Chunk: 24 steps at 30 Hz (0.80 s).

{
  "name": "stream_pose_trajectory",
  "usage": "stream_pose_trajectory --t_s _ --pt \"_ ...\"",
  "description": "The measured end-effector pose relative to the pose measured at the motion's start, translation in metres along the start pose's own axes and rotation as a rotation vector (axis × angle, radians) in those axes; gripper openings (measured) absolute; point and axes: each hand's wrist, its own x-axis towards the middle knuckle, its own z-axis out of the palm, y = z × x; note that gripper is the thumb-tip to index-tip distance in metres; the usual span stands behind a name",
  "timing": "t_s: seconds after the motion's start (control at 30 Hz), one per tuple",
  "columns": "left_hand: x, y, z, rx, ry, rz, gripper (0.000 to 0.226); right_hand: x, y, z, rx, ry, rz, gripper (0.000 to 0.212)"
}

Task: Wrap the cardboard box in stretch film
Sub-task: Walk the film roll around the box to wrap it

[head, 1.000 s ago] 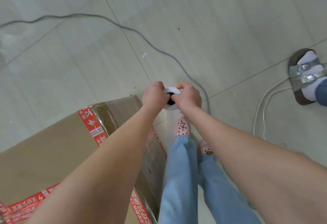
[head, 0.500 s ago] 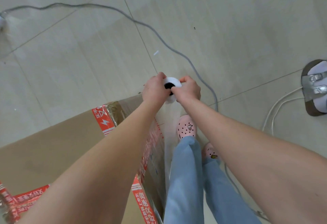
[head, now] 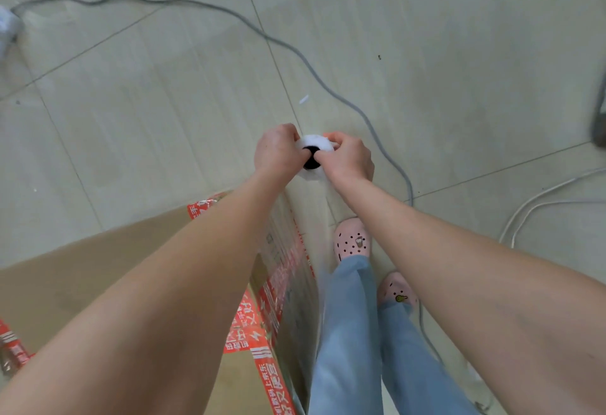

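Observation:
A large brown cardboard box (head: pixel 82 270) with red printed tape along its edges stands on the floor at the lower left. Just beyond its far right corner I hold a white roll of stretch film (head: pixel 314 142) upright, its dark core facing me. My left hand (head: pixel 277 152) grips the roll's left side with a finger hooked into the core. My right hand (head: pixel 349 159) grips the right side the same way. A clear sheet of film (head: pixel 314 218) runs down from the roll along the box's right face, which looks glossy.
A grey cable (head: pixel 328 83) snakes across the tiled floor past the hands. White cables (head: pixel 531 208) loop at the right. My legs in blue jeans and pink clogs (head: pixel 352 241) stand right beside the box. A dark object (head: pixel 600 113) sits at the right edge.
Both hands have kept their grip on the roll while I stepped along the box's right side. The view has shifted: the sandalled foot at the right has left the frame.

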Motion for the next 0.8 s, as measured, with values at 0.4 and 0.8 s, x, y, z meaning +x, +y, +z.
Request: stream_pose_trajectory --t_s 0.4,0.8 --pt "0.023 -0.042 -0.031 -0.08 -0.01 -0.193 0.018 0.015 -0.039 0.048 0.251 -0.207 0.134 0.048" --pt "0.045 -0.049 -0.046 -0.001 -0.125 -0.206 0.01 0.021 -0.06 0.06 0.139 -0.205 0.076 0.039"
